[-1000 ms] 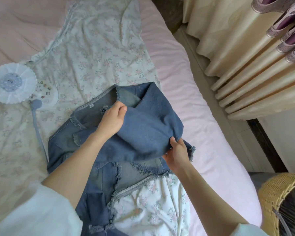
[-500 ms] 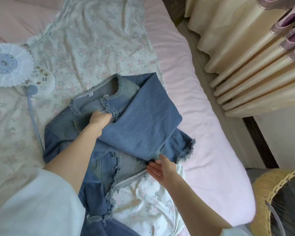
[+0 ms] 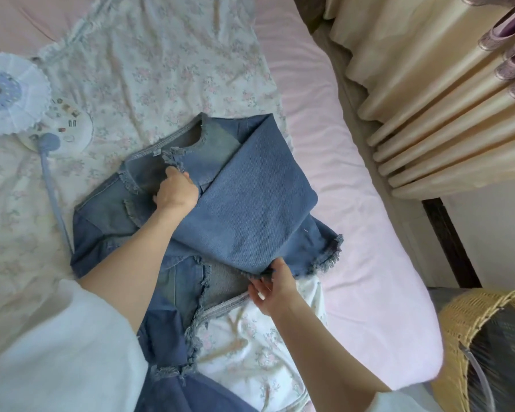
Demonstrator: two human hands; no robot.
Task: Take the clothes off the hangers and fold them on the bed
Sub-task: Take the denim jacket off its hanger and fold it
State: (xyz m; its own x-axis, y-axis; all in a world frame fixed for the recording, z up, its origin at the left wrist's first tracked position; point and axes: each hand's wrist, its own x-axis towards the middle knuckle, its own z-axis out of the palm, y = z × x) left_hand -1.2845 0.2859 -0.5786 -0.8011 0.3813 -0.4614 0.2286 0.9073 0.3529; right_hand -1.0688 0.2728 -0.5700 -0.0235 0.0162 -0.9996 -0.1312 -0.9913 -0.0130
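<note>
Head view: blue frayed-edge denim jacket lies half-folded on the pink-sheeted bed. Left hand, fingers curled, grips the jacket near its collar; right hand pinches the folded panel's lower edge.

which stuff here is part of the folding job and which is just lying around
Part of the job:
denim jacket, being folded
left hand, on its front
right hand, at the sleeve's edge
bed

Lying about:
small fan
wicker basket
curtain
floral sheet
</note>
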